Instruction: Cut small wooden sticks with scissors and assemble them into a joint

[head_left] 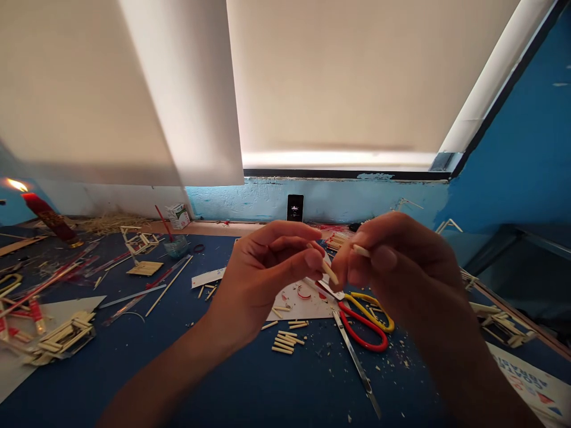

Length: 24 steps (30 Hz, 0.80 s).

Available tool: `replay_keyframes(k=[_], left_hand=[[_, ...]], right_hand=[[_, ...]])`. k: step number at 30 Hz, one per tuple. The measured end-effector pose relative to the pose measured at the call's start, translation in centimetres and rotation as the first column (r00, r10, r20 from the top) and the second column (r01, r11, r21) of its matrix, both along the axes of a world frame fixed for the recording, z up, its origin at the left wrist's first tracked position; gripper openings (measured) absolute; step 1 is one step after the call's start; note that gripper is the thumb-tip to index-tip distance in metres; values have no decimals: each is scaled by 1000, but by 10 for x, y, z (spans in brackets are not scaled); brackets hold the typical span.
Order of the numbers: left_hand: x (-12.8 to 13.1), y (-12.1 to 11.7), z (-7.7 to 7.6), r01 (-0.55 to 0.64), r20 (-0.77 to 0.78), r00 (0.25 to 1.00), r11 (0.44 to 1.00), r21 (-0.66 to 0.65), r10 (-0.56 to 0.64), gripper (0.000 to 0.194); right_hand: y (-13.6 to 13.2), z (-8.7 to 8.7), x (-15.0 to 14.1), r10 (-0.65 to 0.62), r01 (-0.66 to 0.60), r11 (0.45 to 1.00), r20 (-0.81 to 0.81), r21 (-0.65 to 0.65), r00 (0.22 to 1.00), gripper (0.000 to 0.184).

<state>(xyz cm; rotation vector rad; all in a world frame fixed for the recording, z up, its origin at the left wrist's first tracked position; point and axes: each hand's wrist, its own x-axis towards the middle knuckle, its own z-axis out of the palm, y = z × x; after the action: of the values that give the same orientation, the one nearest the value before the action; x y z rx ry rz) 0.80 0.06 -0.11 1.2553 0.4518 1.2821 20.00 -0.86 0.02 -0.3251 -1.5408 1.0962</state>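
My left hand (267,261) pinches a short wooden stick (330,273) between thumb and fingers, raised above the table. Close beside it, my right hand (401,267) grips another short wooden stick (361,251), whose far part is hidden by the fingers. Below the hands lie scissors with red and yellow handles (366,334), their blades partly covered by my right hand. A slim metal cutter (357,359) rests beside them. Several cut stick pieces (285,342) are grouped on the blue table, near a pale sheet (303,304) with red marks.
At the far left a red candle (49,217) burns. Small stick frames (66,339) stand at left, and another frame (508,324) is at right. A glass jar (176,245) holds a red brush-like stick. A phone (295,207) leans against the back wall.
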Motion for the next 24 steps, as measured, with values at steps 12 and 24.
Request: replay_keyframes(k=[12,24], left_hand=[[-2,-4,-2,-67,-235,962,957,283,137,19],[-3,-12,2,-121,-177,971,967,224,162,10]], right_hand=[[8,-3,-3,92,-98,995,-144,-31,985,11],[-3,0,2,-232,222,970,109,95,967,8]])
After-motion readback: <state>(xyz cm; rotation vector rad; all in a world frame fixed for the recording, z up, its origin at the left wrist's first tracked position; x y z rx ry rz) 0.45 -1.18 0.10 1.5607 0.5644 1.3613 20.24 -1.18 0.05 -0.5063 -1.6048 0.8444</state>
